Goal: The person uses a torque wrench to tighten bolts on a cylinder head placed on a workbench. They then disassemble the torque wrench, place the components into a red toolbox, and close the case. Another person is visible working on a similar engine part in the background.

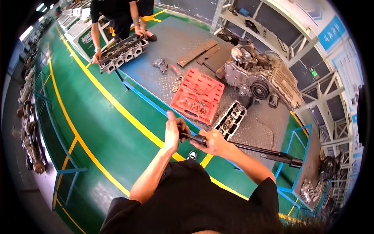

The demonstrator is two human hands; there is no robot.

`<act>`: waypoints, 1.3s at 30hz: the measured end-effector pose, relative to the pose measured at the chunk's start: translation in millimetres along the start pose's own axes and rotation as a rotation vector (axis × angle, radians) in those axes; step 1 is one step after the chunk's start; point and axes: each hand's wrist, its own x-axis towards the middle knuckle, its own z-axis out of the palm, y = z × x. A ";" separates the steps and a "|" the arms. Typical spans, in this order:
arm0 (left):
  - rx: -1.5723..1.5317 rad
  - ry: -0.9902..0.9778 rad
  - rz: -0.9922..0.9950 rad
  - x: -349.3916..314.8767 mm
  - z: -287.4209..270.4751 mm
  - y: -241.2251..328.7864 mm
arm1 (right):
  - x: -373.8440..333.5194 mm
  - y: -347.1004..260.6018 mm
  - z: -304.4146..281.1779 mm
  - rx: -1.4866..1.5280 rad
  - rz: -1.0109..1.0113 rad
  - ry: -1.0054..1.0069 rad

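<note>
"Black metal, by its look: locate the tool [249, 147]."
"In both hands, just below centre. Its bar runs out between three and four o'clock."
"State of the hands?"
"Left hand [173, 130]: fingers curled round the narrow end, thumb raised. Right hand [212, 141]: wrapped round the tool by its dark collar [200, 139]."
"Obscured?"
"The right hand covers the stretch between collar and bar; whether they form one piece cannot be told. Left fingertips are in shadow."
"Containers?"
"Red case [202, 81], twelve o'clock from the hands, open on the metal platform [167, 43]. Metal pieces [198, 109] inside, too small to identify."
"Beyond?"
"Cylinder head [231, 119] at two; engine [259, 78] farther, between one and two. At eleven, a co-worker [113, 15], cut off by the upper edge, grips a larger casting [122, 54]."
</note>
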 end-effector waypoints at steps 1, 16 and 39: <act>-0.006 -0.108 -0.109 6.2 -8.3 -5.2 | -1.8 4.9 1.3 -0.017 -0.049 -0.069; 0.088 -0.021 -0.165 -4.2 -59.7 -20.4 | -15.4 -7.4 63.4 0.066 -0.114 -0.028; 0.900 -0.282 0.864 -122.4 -68.6 0.2 | -18.4 -30.4 76.6 1.795 0.728 -0.150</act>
